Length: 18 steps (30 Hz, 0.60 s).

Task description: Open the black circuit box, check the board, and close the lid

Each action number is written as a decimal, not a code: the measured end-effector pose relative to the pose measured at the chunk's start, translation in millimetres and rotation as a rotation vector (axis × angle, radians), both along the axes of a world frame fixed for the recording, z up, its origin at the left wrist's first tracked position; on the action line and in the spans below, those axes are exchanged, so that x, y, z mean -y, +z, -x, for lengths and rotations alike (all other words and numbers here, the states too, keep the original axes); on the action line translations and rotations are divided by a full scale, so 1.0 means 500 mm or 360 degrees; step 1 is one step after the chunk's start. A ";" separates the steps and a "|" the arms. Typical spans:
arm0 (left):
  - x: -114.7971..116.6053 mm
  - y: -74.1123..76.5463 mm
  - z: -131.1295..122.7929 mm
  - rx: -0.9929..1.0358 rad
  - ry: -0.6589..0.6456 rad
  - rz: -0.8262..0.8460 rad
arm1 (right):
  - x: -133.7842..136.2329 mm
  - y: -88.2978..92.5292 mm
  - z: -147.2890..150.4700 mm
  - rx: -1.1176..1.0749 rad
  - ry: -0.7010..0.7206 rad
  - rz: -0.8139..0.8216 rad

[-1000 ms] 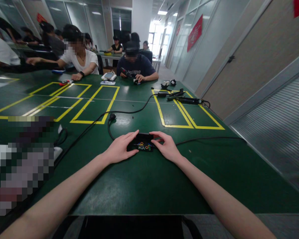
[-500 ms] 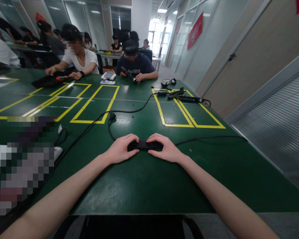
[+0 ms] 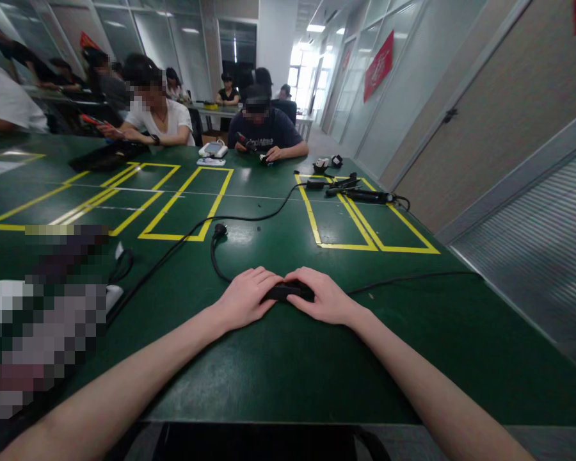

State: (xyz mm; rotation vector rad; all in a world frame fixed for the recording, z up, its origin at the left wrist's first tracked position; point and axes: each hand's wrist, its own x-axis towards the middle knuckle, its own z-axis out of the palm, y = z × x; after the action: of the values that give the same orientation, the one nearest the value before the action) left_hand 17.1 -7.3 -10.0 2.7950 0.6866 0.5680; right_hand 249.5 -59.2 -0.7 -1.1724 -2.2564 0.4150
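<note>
the left hand [image 3: 248, 297] is curled round the left end of a black casing [image 3: 283, 292], and the right hand [image 3: 322, 298] grips its right end, thumb along the near side. their fingertips almost meet on top. the casing is at the near middle of the green table [image 3: 288, 371]; i can't tell whether it touches the surface. beyond the left hand lies a black plug [image 3: 219, 230], its cord curving back to that hand, while a black cable [image 3: 413, 278] trails off to the right.
</note>
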 end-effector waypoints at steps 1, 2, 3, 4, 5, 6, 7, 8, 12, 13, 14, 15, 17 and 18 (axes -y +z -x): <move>0.000 0.003 0.001 -0.0018 -0.0017 -0.0007 | 0.001 0.001 0.000 0.0035 0.0006 0.0001; 0.000 0.007 0.002 -0.0029 -0.0029 -0.0010 | 0.001 0.002 0.000 0.0078 0.0003 0.0004; 0.000 0.010 0.004 -0.0039 -0.0037 -0.0008 | 0.001 0.003 0.000 0.0126 -0.0006 0.0011; -0.001 0.013 0.006 -0.0045 -0.0042 -0.0003 | 0.001 0.003 0.000 0.0178 -0.0019 0.0015; -0.001 0.016 0.008 -0.0047 -0.0045 0.0003 | 0.001 0.003 -0.001 0.0233 -0.0031 0.0013; -0.001 0.017 0.010 -0.0041 -0.0041 0.0003 | 0.001 0.003 -0.001 0.0290 -0.0038 0.0001; -0.001 0.018 0.011 -0.0030 -0.0029 -0.0004 | 0.002 0.003 -0.001 0.0347 -0.0042 -0.0020; 0.000 0.018 0.011 -0.0016 -0.0013 -0.0019 | 0.002 0.004 -0.001 0.0399 -0.0043 -0.0046; 0.003 0.015 0.010 0.0010 -0.0004 -0.0086 | 0.004 0.005 -0.002 0.0482 -0.0022 -0.0092; 0.003 0.014 0.009 0.0004 -0.0022 -0.0094 | 0.004 0.005 -0.003 0.0461 -0.0010 -0.0098; 0.003 0.014 0.009 -0.0001 -0.0040 -0.0100 | 0.005 0.006 -0.004 0.0425 0.0004 -0.0111; 0.003 0.014 0.009 -0.0003 -0.0051 -0.0103 | 0.005 0.006 -0.005 0.0377 0.0016 -0.0128; 0.003 0.015 0.009 0.0016 -0.0054 -0.0098 | 0.005 0.007 -0.006 0.0275 0.0037 -0.0171; 0.003 0.015 0.009 0.0038 -0.0053 -0.0089 | 0.005 0.007 -0.006 0.0236 0.0049 -0.0193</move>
State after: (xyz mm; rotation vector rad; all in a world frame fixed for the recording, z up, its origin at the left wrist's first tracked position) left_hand 12.4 -8.9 -2.6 2.8404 0.6278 0.6221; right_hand 252.5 -61.7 2.7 -1.1405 -2.3922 0.2056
